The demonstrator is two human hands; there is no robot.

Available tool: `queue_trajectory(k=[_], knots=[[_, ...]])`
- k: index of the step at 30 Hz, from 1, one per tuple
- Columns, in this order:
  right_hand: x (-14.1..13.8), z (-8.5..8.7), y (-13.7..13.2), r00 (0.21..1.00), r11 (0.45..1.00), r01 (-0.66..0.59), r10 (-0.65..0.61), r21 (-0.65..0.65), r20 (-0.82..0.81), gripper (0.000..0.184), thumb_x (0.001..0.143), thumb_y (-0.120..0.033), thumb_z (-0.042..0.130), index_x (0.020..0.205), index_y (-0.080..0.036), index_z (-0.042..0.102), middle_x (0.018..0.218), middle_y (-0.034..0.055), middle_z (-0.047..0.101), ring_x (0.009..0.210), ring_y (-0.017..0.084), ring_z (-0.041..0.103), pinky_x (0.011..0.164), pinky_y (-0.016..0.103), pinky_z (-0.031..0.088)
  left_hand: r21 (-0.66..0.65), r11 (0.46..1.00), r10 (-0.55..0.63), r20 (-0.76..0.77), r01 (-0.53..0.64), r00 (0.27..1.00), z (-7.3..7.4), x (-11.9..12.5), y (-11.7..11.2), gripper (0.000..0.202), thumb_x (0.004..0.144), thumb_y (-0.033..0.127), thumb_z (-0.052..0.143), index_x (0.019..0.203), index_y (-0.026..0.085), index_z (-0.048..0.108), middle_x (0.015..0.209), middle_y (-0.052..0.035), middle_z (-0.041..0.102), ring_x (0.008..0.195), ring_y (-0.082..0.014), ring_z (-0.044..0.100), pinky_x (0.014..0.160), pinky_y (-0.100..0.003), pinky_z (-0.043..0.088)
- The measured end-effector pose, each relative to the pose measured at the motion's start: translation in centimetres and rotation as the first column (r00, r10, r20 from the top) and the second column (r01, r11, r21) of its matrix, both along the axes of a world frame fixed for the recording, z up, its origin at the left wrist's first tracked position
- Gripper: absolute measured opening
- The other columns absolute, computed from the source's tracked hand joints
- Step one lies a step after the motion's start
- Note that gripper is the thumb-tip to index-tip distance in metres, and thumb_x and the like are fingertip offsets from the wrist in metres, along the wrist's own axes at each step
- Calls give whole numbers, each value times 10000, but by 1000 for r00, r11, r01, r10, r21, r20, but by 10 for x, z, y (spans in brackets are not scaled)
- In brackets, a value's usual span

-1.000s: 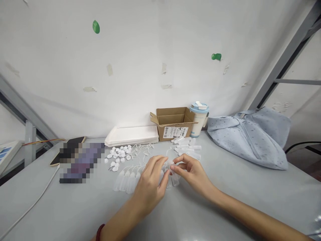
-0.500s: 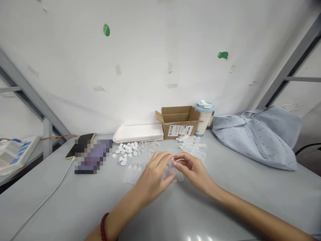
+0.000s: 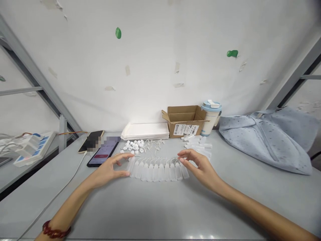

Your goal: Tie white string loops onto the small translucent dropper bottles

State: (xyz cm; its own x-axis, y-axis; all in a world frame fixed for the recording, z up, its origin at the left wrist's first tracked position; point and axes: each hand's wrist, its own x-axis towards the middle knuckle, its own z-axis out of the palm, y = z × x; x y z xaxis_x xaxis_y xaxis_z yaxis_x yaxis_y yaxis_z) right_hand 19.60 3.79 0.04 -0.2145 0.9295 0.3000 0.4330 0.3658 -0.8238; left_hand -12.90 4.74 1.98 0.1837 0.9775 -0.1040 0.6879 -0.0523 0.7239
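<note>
As far as I can judge, a good share is done: a row of translucent plastic vials [image 3: 155, 172] lies side by side at the middle of the desk [image 3: 160, 207], most with a thin pale cord curling from the neck. What looks left over lies loose beyond the row: white caps [image 3: 135, 145] heaped at eleven o'clock, tangled cords [image 3: 150, 144] at twelve, and loose vials [image 3: 198, 146] scattered at one to two, in front of the cardboard box [image 3: 185, 129]. My hands are well apart, one at each end of the row. My left hand [image 3: 107, 169], at nine o'clock, is spread, forefinger and thumb at opposite ends of the leftmost vial [image 3: 130, 167], apparently touching it. My right hand [image 3: 200, 169], toward two, is half curled, fingertips nearly meeting beside the last necks (whether a cord is between them, I cannot tell).
</note>
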Motion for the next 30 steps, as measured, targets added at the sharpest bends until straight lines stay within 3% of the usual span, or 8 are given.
queue_trajectory(k=[8, 15, 21, 26, 30], knots=[[2, 0, 1, 999, 999, 19, -20, 27, 39, 189, 860, -349, 488, 941, -207, 583, 930, 45, 639, 794, 169, 578, 532, 243, 436, 4, 996, -91, -39, 91, 995, -4, -6, 0, 499, 679, 381, 661, 1170, 329, 587, 1292, -42, 529, 1053, -303, 507, 888, -394, 401], [5, -1, 5, 998, 999, 25, -27, 35, 64, 189, 862, -353, 484, 939, -212, 586, 936, 38, 639, 791, 163, 578, 529, 233, 423, 23, 984, -170, -186, 177, 968, -11, -8, 4, 537, 717, 431, 627, 1235, 335, 519, 1342, -18, 481, 1183, -279, 443, 921, -361, 401], [12, -1, 13, 994, 994, 66, -73, 82, 83, 201, 863, -360, 481, 944, -210, 587, 948, 46, 641, 787, 168, 581, 516, 235, 427, 56, 983, -162, -196, 176, 967, -3, -7, 5, 534, 708, 469, 628, 1215, 324, 543, 1314, -37, 508, 1083, -285, 507, 856, -354, 438], [29, -2, 29, 976, 969, 135, -166, 205, 142, 186, 865, -336, 479, 957, -202, 569, 966, 60, 638, 802, 182, 584, 501, 238, 434, 124, 989, -57, -186, 81, 981, 10, 22, 17, 416, 795, 511, 483, 1098, 262, 621, 1127, -49, 626, 825, -214, 592, 731, -318, 471], [47, -11, 49, 941, 914, 71, -194, 399, 276, 140, 874, -271, 450, 923, -185, 549, 923, 85, 627, 850, 213, 584, 656, 319, 485, 273, 952, -92, -186, 141, 978, 9, 60, 42, 307, 821, 362, 447, 961, 195, 662, 1011, -52, 676, 886, -221, 601, 720, -298, 474]])
